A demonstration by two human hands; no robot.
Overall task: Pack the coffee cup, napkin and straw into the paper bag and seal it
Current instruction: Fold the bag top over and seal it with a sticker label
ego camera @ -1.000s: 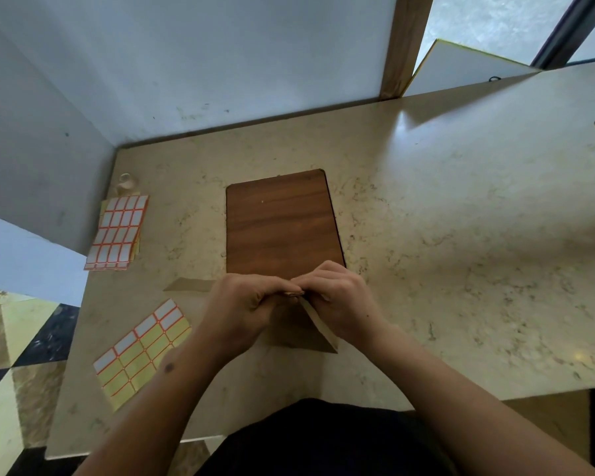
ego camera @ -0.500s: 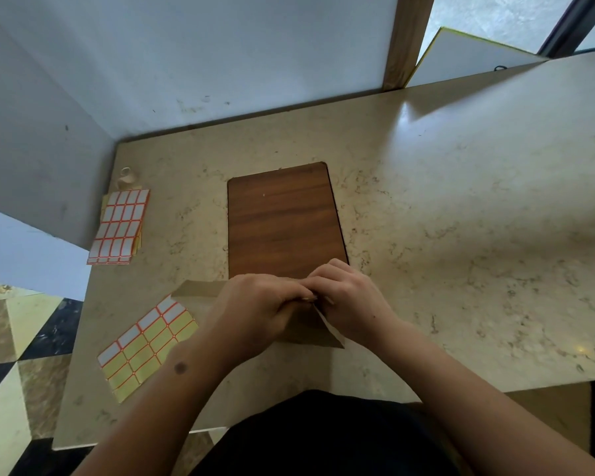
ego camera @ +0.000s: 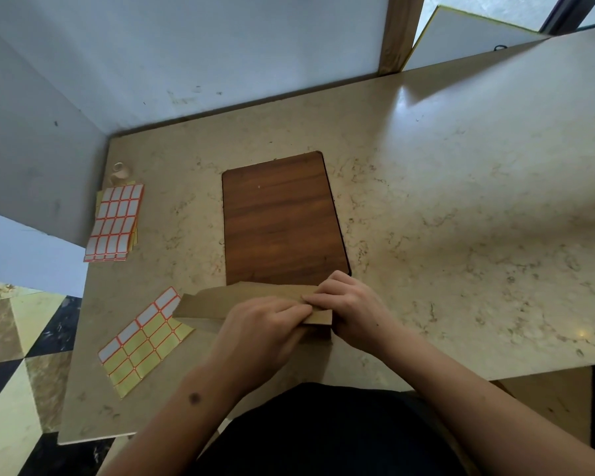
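I see a beige marble-patterned table (ego camera: pixel 461 201) set into a corner. A brown wooden board (ego camera: pixel 279 218) lies flat near its middle. At far left sits a stack of white label sheets (ego camera: pixel 115 223), with a small roll of tape (ego camera: pixel 119 170) just beyond it. A yellow label sheet (ego camera: pixel 141 341) lies at near left, its far corner under a folded paper bag (ego camera: pixel 220 302) at the near edge.
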